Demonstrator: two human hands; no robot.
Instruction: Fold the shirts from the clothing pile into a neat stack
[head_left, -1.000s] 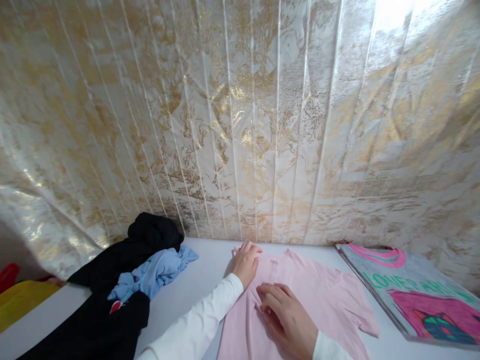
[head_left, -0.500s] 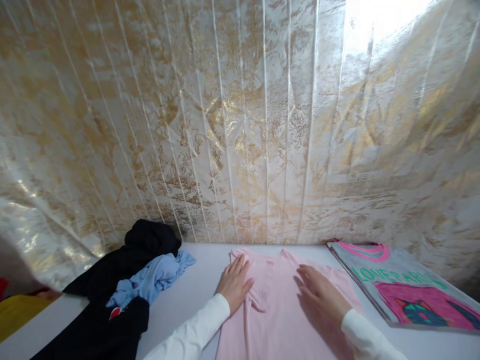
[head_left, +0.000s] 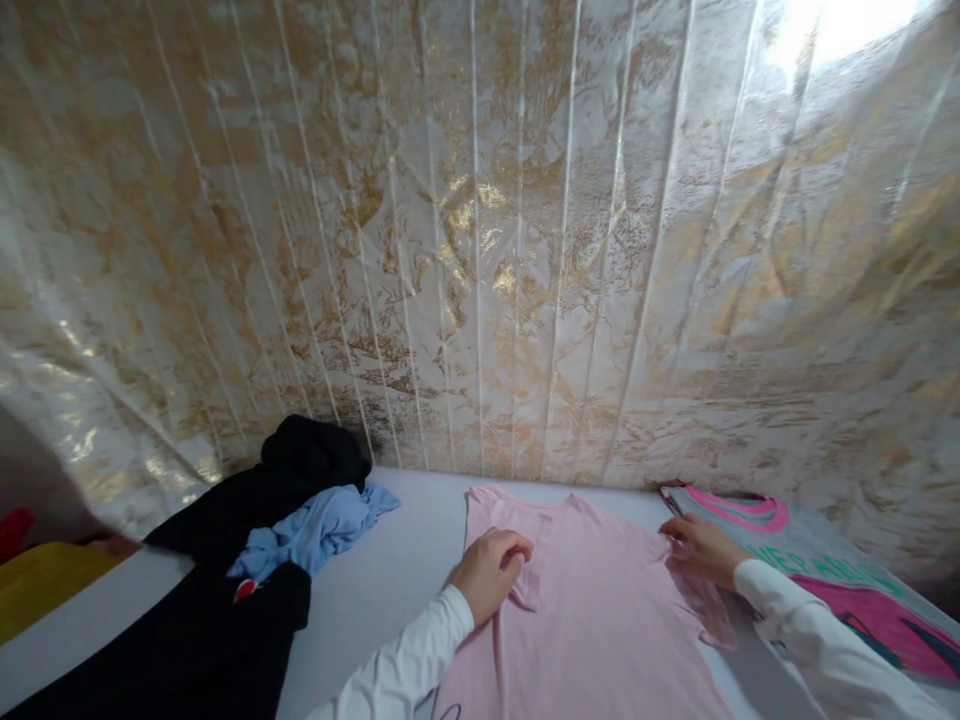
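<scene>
A pink T-shirt (head_left: 592,620) lies spread flat on the white table (head_left: 390,590), its neck toward the wall. My left hand (head_left: 489,572) rests on the shirt's left side with the fingers curled, pinching a fold of the pink fabric near the left sleeve. My right hand (head_left: 701,548) lies at the shirt's right shoulder, fingers closed on the edge of the right sleeve. Both arms wear white long sleeves.
A folded grey T-shirt with pink collar and a colourful print (head_left: 817,580) lies at the right. A black garment (head_left: 225,580) with a light blue one (head_left: 315,530) on it is heaped at the left. A gold-and-white crinkled curtain (head_left: 480,250) hangs behind. Something yellow (head_left: 37,590) shows far left.
My right hand has slid from the shirt's middle out to its right sleeve. My left hand went from flat to curled, gathering fabric at the left side.
</scene>
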